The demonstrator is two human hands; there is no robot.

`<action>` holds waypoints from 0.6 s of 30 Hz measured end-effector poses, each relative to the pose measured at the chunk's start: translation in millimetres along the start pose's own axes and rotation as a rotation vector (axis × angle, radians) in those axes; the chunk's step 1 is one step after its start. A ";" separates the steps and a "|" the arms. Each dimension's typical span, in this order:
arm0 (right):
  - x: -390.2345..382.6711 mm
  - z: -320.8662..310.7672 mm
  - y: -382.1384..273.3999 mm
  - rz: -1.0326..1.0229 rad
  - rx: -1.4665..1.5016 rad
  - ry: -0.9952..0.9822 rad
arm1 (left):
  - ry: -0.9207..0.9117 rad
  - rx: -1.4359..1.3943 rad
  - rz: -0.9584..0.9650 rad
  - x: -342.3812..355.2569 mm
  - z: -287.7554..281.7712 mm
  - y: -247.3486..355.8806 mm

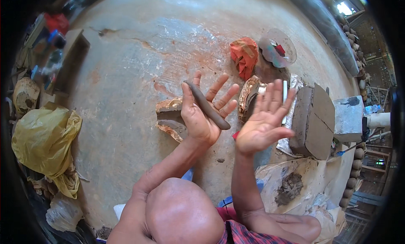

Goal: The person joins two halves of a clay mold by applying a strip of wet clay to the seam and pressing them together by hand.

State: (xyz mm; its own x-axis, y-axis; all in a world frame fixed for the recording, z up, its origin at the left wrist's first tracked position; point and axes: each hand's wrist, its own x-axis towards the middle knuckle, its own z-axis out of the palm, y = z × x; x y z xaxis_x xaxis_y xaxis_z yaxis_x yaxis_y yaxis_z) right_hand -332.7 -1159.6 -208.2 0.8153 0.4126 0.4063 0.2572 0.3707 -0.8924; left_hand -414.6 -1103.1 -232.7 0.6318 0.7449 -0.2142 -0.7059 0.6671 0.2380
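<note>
The dark clay roll [206, 105] lay across the open, finger-spread left hand [195, 122], its long axis slanting nearer the body rightward, while the right hand [262, 128], also open and empty, stood apart to its right.

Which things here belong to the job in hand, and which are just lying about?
Likely in the job:
clay roll, across the open left hand
clay block, beyond the open, empty right hand

Apparently lying about:
yellow bag
clear bag
orange bundle
</note>
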 end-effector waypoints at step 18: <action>-20.4 38.0 7.7 0.197 -0.626 -0.611 | -0.364 0.267 0.101 -3.2 -20.9 12.9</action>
State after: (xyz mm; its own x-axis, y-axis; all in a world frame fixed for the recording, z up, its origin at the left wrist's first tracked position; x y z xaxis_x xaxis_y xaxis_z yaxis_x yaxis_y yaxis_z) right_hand -367.0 -1133.6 -216.0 0.5025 0.8578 0.1081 0.5231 -0.2020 -0.8280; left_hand -432.4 -1096.9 -248.7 0.6689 0.7262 0.1584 -0.6930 0.5323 0.4863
